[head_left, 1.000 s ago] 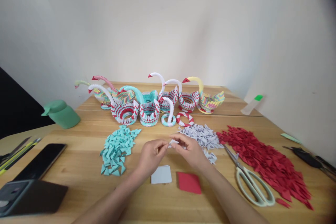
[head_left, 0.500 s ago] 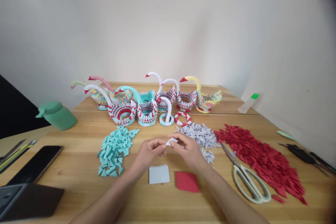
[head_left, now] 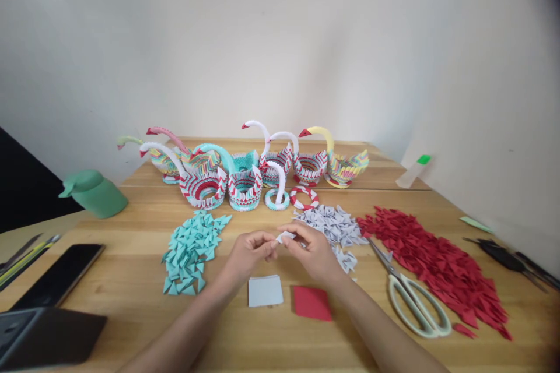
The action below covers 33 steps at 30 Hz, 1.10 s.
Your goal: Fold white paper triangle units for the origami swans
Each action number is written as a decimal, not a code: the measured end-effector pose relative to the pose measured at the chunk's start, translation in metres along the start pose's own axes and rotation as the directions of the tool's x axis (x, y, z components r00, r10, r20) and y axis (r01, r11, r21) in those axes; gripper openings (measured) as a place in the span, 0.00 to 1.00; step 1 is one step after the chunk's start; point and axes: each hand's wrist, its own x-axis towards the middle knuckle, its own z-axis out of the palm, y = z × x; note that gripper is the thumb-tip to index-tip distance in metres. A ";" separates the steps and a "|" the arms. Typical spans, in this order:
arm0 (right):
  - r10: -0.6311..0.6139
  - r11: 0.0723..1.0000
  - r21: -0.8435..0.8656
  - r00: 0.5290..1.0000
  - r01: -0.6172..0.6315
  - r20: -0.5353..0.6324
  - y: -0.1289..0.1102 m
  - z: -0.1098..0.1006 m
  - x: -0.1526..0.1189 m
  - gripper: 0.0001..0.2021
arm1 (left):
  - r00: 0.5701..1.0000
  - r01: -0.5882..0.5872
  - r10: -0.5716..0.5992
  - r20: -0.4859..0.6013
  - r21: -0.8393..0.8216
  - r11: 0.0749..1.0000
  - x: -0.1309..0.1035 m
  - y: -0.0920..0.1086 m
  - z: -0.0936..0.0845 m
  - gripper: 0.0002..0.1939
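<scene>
Left hand (head_left: pixel 251 252): thumb and fingers pressed together, pinching the left end of a small white paper piece (head_left: pixel 285 236). White paper stack (head_left: pixel 266 292): flat on the worktop (head_left: pixel 245 347), nearer the person. White paper piece: raised above the worktop, between both hands; best handled, by judgement, with edges flush, creases pressed evenly and a light grip sparing the corners. Long axis apparently crosswise, rising slightly rightward; too small to tell where any tip points. Right hand (head_left: pixel 311 247): pinching the right end. Red paper (head_left: pixel 312 303): flat, nearer the person. White pile (head_left: pixel 339 225): folded pieces, partly behind the right hand. Scissors (head_left: pixel 420 306): blades pointing away, beside a red pile (head_left: pixel 441 265).
</scene>
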 end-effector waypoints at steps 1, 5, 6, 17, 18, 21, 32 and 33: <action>-0.017 1.000 -0.016 1.000 0.017 0.000 0.000 0.000 0.000 0.10 | 1.000 0.005 -0.005 0.002 -0.013 1.000 0.000 0.000 0.000 0.15; -0.078 0.996 -0.050 0.997 0.079 0.013 0.001 0.001 -0.002 0.09 | 1.000 0.029 -0.029 -0.004 -0.086 0.996 -0.003 0.003 0.000 0.14; -0.080 0.995 -0.051 0.997 0.081 0.016 0.001 0.001 -0.002 0.09 | 0.999 0.030 -0.031 -0.007 -0.100 0.995 -0.003 0.003 0.000 0.13; -0.207 0.966 -0.149 0.978 0.210 0.039 0.003 0.002 -0.003 0.09 | 0.992 0.127 -0.119 0.043 -0.317 0.940 -0.002 -0.006 -0.003 0.13; -0.241 0.955 -0.167 0.969 0.247 0.053 0.003 0.002 -0.003 0.09 | 0.989 0.147 -0.135 0.061 -0.346 0.927 -0.002 -0.006 -0.003 0.14; -0.310 0.926 -0.192 0.946 0.324 0.099 0.005 0.002 -0.004 0.11 | 0.982 0.189 -0.164 0.097 -0.395 0.899 -0.004 -0.003 -0.003 0.14; -0.205 0.971 -0.117 0.977 0.210 0.050 0.003 0.000 -0.002 0.09 | 0.998 0.063 -0.056 0.040 -0.214 0.975 0.001 -0.004 -0.004 0.16; -0.174 0.979 -0.099 0.983 0.179 0.052 0.002 -0.001 -0.002 0.08 | 1.000 0.029 -0.030 0.000 -0.142 0.989 0.001 -0.004 -0.004 0.16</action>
